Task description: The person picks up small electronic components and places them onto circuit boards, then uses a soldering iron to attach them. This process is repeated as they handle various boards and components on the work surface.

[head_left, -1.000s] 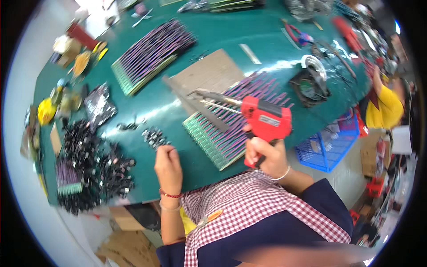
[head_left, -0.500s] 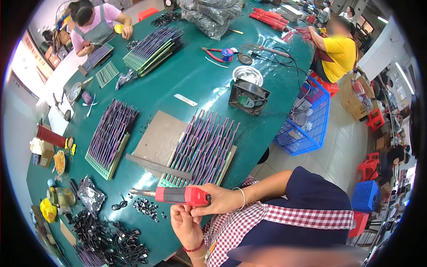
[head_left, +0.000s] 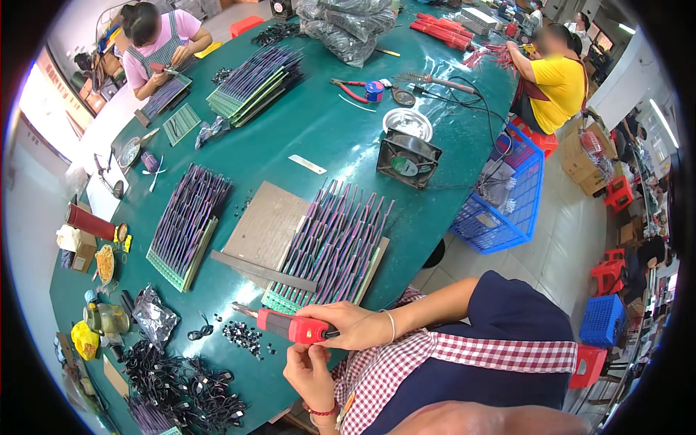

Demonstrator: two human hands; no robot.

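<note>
My right hand (head_left: 357, 325) is wrapped round a red and grey hand tool (head_left: 292, 326) with a narrow metal tip pointing left. Just below the tool's back end, my left hand (head_left: 310, 371) has thumb and fingertips pinched together; anything between them is too small to make out. Beyond the tool, a green circuit board panel with rows of purple-black wires (head_left: 330, 254) lies beside a brown board (head_left: 264, 221). A dark flat bar (head_left: 262, 270) rests across both. Small black parts (head_left: 243, 336) are scattered near the metal tip.
Another wired panel stack (head_left: 190, 221) stands to the left. Tangled black cables (head_left: 181, 391) lie at the lower left. A small fan (head_left: 408, 158) and metal bowl (head_left: 407, 125) sit farther back. A blue crate (head_left: 504, 210) stands off the table's right edge. Two people work across the table.
The tool has tilted, its tip now higher than its back end, and shifted slightly right. My left hand has dropped a little from it. The far-left person's hands have moved closer together.
</note>
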